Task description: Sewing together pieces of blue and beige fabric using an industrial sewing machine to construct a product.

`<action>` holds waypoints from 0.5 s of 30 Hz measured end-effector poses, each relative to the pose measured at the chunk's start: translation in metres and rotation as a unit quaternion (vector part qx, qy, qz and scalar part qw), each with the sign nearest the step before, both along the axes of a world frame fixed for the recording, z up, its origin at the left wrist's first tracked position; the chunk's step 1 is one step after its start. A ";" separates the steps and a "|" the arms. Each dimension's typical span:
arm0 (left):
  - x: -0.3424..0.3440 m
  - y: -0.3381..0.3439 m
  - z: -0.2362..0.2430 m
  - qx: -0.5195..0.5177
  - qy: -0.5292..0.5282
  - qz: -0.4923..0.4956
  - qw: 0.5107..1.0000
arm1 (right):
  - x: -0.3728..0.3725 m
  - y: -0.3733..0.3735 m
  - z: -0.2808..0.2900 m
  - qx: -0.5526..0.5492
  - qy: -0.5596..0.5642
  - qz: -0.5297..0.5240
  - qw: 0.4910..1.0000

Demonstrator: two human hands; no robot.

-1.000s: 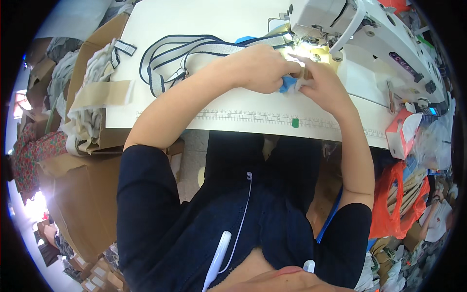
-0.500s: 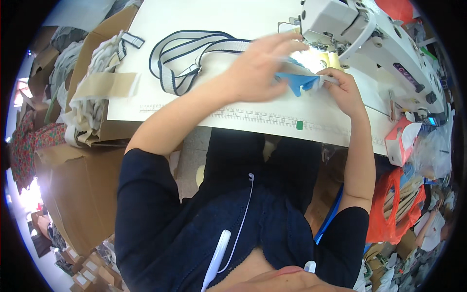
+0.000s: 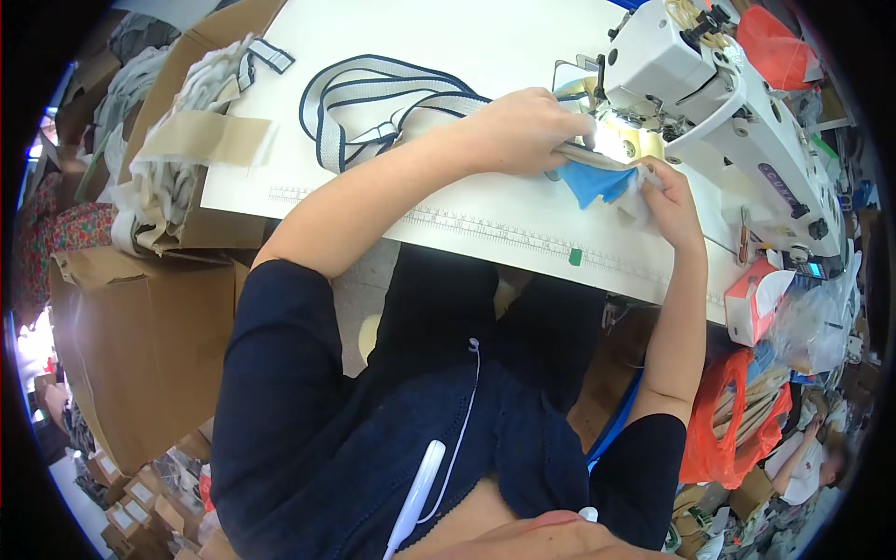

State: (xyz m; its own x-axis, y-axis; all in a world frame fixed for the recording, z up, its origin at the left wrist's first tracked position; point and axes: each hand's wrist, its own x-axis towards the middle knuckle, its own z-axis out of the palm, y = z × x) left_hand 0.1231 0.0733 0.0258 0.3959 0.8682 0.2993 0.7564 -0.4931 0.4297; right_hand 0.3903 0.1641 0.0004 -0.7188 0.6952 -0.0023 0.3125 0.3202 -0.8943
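My left hand point(image 3: 530, 131) is closed on the beige edge of a small fabric piece point(image 3: 594, 183), which has a blue panel hanging below it. At the other end, my right hand point(image 3: 670, 200) pinches the same piece, where some whitish, crumpled material shows. Between the hands the piece stretches just in front of the lit needle area of a white sewing machine point(image 3: 667, 79). A grey strap with dark blue edges point(image 3: 322, 117) lies looped on the table to the left and runs toward my left hand, which hides its end.
The white table point(image 3: 448, 28) carries a printed ruler strip point(image 3: 467, 224) along its near edge, with a green mark. To the left stand cardboard boxes point(image 3: 140, 355) and piled straps point(image 3: 191, 140). A pink-and-white box point(image 3: 749, 303) and a red bag point(image 3: 723, 429) are at the right.
My left hand, raised and blurred with fingers spread before, has come down and closed on the fabric piece. My right hand keeps its pinch. The whole view has shifted slightly.
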 end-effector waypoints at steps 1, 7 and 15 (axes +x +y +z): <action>0.000 0.001 0.001 0.032 0.018 0.001 0.999 | -0.001 0.002 -0.001 -0.002 0.007 0.004 1.000; -0.005 0.000 0.021 -0.098 0.114 0.028 0.988 | -0.014 -0.007 0.015 0.090 -0.065 0.013 0.994; 0.021 -0.010 -0.001 0.073 -0.040 0.033 0.996 | -0.019 -0.010 0.019 -0.001 -0.050 0.012 0.999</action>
State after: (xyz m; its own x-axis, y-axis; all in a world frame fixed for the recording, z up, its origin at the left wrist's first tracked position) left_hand 0.1438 0.0630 0.0252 0.3097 0.8365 0.4520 0.7556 -0.5051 0.4171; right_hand 0.3712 0.1543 0.0190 -0.7317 0.6774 -0.0756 0.3923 0.3278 -0.8594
